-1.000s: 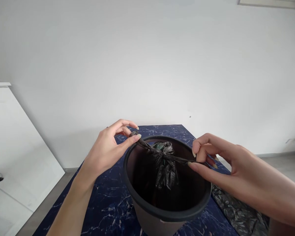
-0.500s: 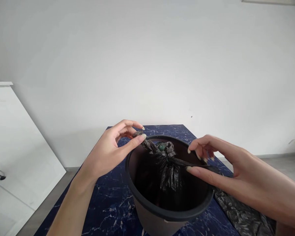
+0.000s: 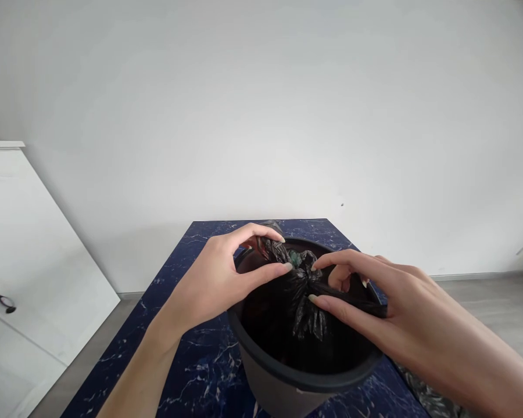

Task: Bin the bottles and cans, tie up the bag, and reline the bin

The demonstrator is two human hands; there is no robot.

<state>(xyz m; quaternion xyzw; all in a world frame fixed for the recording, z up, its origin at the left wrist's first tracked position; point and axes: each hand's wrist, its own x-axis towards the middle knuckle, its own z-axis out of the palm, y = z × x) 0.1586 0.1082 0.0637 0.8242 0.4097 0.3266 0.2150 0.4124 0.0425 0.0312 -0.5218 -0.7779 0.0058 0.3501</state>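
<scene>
A dark round bin (image 3: 287, 380) stands on a dark blue marbled table (image 3: 192, 354). Inside it sits a black plastic bag (image 3: 303, 307), gathered and knotted at the top. My left hand (image 3: 220, 278) pinches one twisted tail of the bag between thumb and fingers, just left of the knot. My right hand (image 3: 375, 307) pinches the other tail close to the knot on its right side. Both hands hover over the bin's mouth, nearly touching. Something green shows at the knot.
Crumpled black plastic (image 3: 436, 395) lies on the table at the lower right, mostly behind my right arm. A white cabinet door with a dark handle (image 3: 0, 299) stands to the left. A plain white wall rises behind the table.
Both hands have slid inward along the bag's tails toward the knot; they were spread apart with the tails stretched taut, now they meet over the bin's middle.
</scene>
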